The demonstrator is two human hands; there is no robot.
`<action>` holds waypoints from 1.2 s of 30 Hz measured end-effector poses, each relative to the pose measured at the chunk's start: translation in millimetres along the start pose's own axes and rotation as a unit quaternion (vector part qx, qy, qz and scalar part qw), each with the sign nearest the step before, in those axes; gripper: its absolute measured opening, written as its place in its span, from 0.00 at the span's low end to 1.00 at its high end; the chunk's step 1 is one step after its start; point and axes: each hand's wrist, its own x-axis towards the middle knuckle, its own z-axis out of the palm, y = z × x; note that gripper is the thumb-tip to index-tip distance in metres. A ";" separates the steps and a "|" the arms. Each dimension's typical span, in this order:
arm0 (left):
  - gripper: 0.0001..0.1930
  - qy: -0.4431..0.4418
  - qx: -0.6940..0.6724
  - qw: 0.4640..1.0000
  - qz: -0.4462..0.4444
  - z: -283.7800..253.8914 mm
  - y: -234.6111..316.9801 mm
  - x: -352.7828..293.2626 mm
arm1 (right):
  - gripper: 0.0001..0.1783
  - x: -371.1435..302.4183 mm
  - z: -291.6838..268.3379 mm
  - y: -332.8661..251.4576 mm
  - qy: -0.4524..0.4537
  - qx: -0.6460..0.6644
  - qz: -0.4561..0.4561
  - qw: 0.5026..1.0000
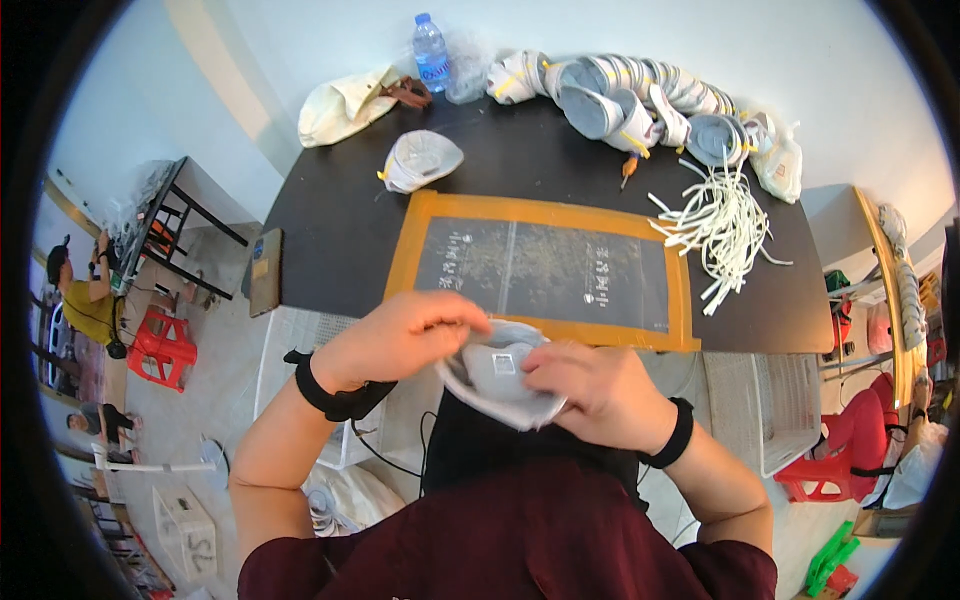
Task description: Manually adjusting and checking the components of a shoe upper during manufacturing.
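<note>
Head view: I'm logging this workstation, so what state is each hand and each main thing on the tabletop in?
Held fabric piece: between both hands, hollow upward
Left hand: fingers bent near its rim, grip unclear
Right hand: blurred, gripping its right side
Lone fabric piece: set down, apart
Other fabric pieces: mostly nested, curved row
White strips: loose tangle
Bottle: upright, capped
Cloth bag: lying slumped
Taped panel: lying flat

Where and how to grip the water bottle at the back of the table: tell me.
Grip the bottle around its rounded body, probably best from the near side: it stands upright, the wall rises behind it, and a clear plastic bag crowds its right.
</note>
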 end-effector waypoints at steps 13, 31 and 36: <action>0.08 0.126 -0.509 0.845 -0.102 100.1 -34.6 -16.7 | 0.07 -54.6 54.9 17.6 -0.100 0.785 0.294 0.537; 0.32 0.216 0.166 0.959 0.082 111.5 -20.5 -59.0 | 0.14 -38.2 103.4 25.7 -0.084 0.866 0.295 0.395; 0.26 0.294 0.127 0.946 0.056 111.1 -54.3 -76.6 | 0.18 -12.7 113.9 39.2 -0.188 0.852 0.254 0.417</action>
